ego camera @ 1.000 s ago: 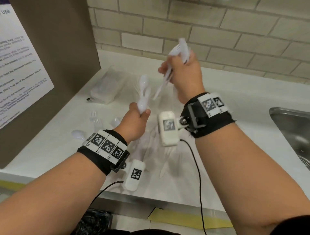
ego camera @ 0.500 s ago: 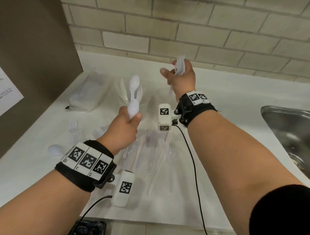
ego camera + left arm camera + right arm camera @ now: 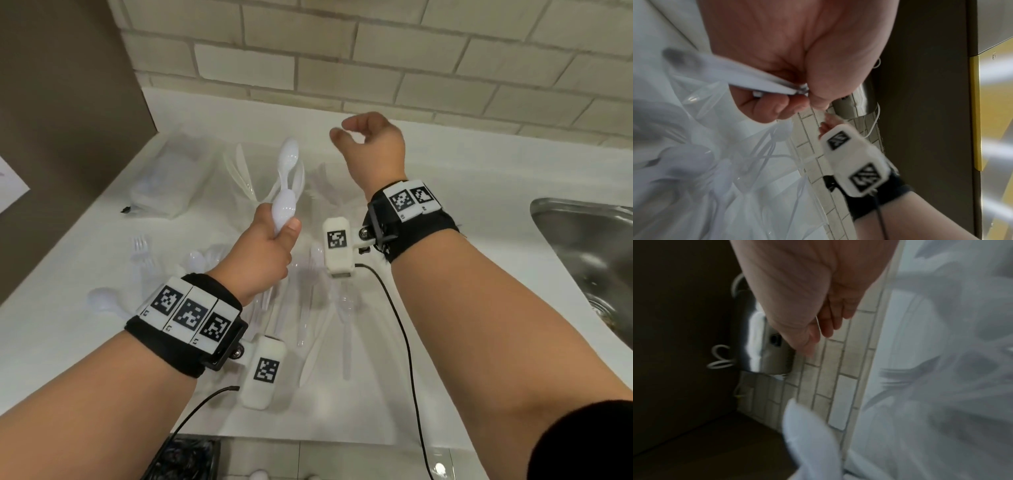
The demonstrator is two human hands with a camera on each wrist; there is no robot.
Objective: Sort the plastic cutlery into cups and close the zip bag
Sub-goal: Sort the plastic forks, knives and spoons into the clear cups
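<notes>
My left hand (image 3: 286, 228) grips a bunch of white plastic spoons (image 3: 285, 209) by the handles, bowls pointing up; the left wrist view shows the handles (image 3: 756, 81) pinched in my fist (image 3: 797, 97). Just behind them stand clear cups, one holding knives (image 3: 241, 174), one holding forks (image 3: 322, 183); their rims are hard to make out. My right hand (image 3: 346, 132) hovers above the fork cup, fingers loosely curled and empty, as the right wrist view (image 3: 828, 324) also shows. The clear zip bag (image 3: 164, 192) lies at the back left of the white counter (image 3: 462, 192).
Several loose forks, spoons and knives (image 3: 308, 308) lie scattered on the counter under my wrists, with more at the left (image 3: 140, 250). A steel sink (image 3: 589, 260) is at the right. A brown panel (image 3: 61, 120) stands on the left, a brick wall (image 3: 376, 58) behind.
My right hand held a bundle of white cutlery over the cups; now it is empty, with fingers relaxed. My left hand still holds the spoons. The view shifted left and closer.
</notes>
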